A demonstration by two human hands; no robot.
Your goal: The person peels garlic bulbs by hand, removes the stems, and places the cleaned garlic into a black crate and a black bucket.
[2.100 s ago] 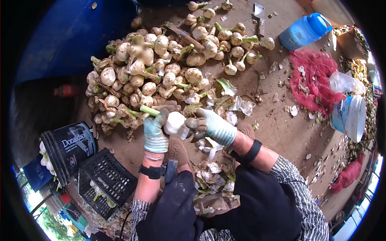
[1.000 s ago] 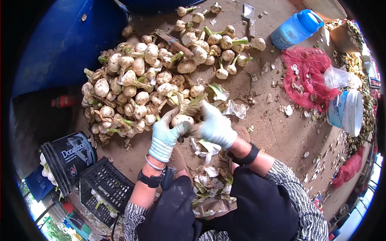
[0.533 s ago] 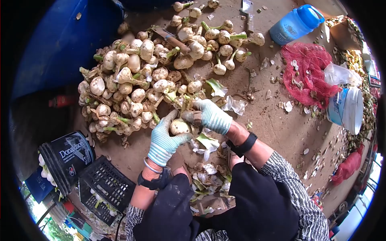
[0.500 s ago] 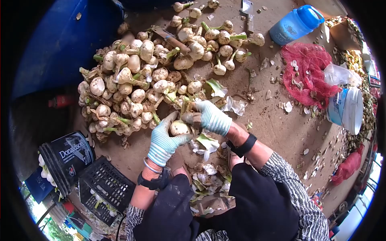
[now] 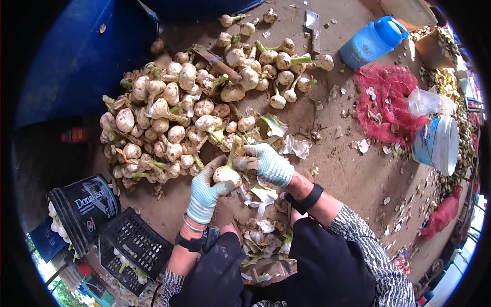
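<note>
In the head view my left hand [image 5: 204, 194], in a striped, soiled glove, is closed around a round white bulb [image 5: 227, 175], which looks like an onion or garlic. The bulb's stalk [image 5: 237, 147] points up, away from me. My right hand [image 5: 268, 163], gloved the same way, has its fingers bent and pressed together against the stalk's right side, just above the bulb. Whether those fingers also pinch a leaf or a small tool is hidden. A large heap of soil-marked bulbs [image 5: 176, 134] lies just beyond my hands. Peeled leaves [image 5: 263, 197] lie beneath them.
A wooden-handled knife [image 5: 220, 66] rests on the heap; a cleaver [image 5: 313, 30] lies farther back. To the right are a blue jug [image 5: 371, 43], red netting [image 5: 386, 102] and a white-and-blue bucket [image 5: 444, 146]. A black bucket [image 5: 84, 204] and black crate [image 5: 138, 240] stand left.
The bulb has tipped so its stalk stands more upright and more of its white side shows. My right fingers have slid down along the stalk toward the bulb. The view has shifted slightly.
</note>
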